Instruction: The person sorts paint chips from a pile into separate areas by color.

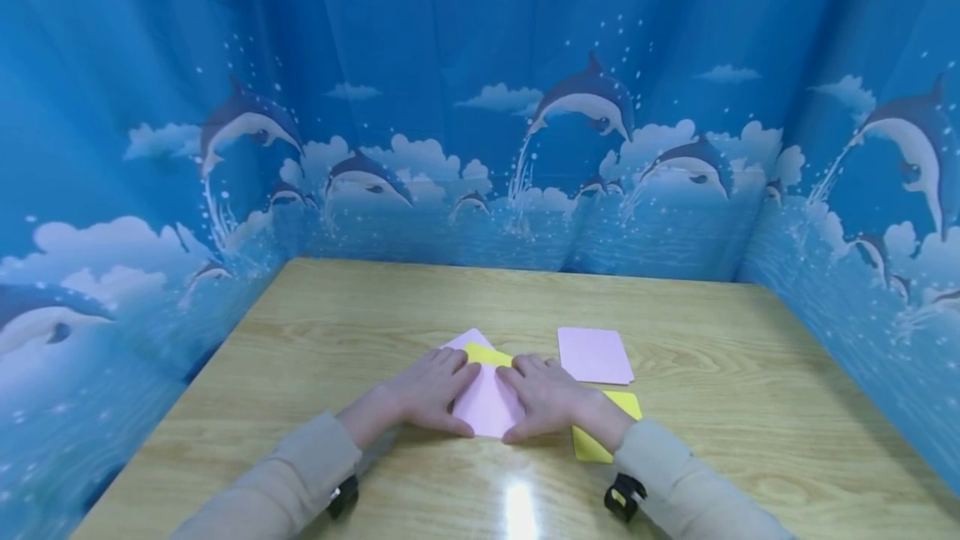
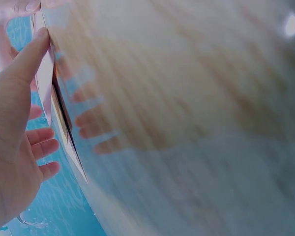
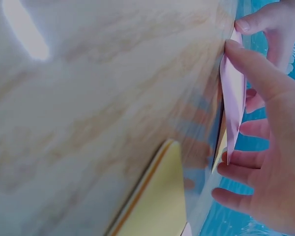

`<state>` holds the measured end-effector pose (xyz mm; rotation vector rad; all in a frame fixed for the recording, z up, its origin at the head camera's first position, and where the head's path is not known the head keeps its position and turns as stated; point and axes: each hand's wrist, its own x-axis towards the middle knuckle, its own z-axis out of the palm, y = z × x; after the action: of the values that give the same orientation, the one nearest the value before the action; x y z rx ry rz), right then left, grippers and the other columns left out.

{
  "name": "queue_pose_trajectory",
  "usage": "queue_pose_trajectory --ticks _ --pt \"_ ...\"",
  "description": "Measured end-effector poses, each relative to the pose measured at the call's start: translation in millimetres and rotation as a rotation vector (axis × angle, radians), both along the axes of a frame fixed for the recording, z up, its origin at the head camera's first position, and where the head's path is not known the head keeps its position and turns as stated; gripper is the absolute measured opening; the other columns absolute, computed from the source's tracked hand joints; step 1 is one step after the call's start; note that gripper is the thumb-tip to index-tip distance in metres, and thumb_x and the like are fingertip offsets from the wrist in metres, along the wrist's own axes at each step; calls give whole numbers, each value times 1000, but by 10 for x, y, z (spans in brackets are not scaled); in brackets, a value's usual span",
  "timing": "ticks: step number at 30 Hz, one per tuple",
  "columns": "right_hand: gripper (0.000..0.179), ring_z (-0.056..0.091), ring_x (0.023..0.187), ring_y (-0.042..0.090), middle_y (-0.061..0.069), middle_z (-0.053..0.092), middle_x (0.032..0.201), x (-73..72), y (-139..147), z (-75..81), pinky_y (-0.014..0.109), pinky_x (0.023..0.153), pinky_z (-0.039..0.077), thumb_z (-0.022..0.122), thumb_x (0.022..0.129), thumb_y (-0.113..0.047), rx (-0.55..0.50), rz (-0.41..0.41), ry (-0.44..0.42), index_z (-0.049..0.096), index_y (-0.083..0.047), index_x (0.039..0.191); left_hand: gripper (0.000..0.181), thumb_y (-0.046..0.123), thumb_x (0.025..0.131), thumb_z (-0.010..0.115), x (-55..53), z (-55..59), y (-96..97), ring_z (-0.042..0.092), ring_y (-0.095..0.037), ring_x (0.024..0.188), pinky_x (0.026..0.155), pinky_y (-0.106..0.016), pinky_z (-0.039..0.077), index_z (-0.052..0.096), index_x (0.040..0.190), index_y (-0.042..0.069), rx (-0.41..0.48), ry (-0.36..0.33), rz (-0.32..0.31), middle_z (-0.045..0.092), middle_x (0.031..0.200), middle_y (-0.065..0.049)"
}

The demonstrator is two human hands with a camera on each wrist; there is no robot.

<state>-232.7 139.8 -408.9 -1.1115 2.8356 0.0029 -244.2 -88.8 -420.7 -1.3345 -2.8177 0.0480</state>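
A pink square card with rounded corners lies between my hands, over a yellow card and another pink card that show at its far side. My left hand holds its left side, thumb at the near corner and fingertips toward the far corner. On the other side my right hand grips the same card in a mirrored way. In the left wrist view the left thumb meets the card's edge. The right wrist view shows the pink card slightly bowed beside the right thumb.
To the right a pile of pink square cards lies on the wooden table. Nearer, a yellow pile sits partly beneath the right forearm. A blue dolphin-print curtain surrounds the table's back and sides.
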Motion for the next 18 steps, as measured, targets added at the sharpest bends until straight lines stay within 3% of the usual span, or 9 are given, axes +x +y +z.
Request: queue_pose_trajectory --ticks 6,12,18 --pt "93 44 110 25 12 45 124 13 -33 35 42 90 39 66 67 -66 20 31 33 41 -8 135 83 72 77 49 9 4 0 42 -20 104 94 -38 37 44 130 8 -18 13 0 45 113 -6" --pt "92 44 112 26 12 45 127 26 -66 43 44 90 39 65 66 -67 77 33 68 42 -9 134 91 76 77 43 26 -13 0 40 -22 116 101 -42 33 39 137 7 -54 -27 42 44 125 -10" --pt "87 46 112 26 12 47 126 17 7 49 43 87 41 67 66 -62 19 37 95 45 -8 130 94 78 73 46 25 -4 26 40 -23 115 98 -43 35 40 135 7 -41 56 29 44 123 -9"
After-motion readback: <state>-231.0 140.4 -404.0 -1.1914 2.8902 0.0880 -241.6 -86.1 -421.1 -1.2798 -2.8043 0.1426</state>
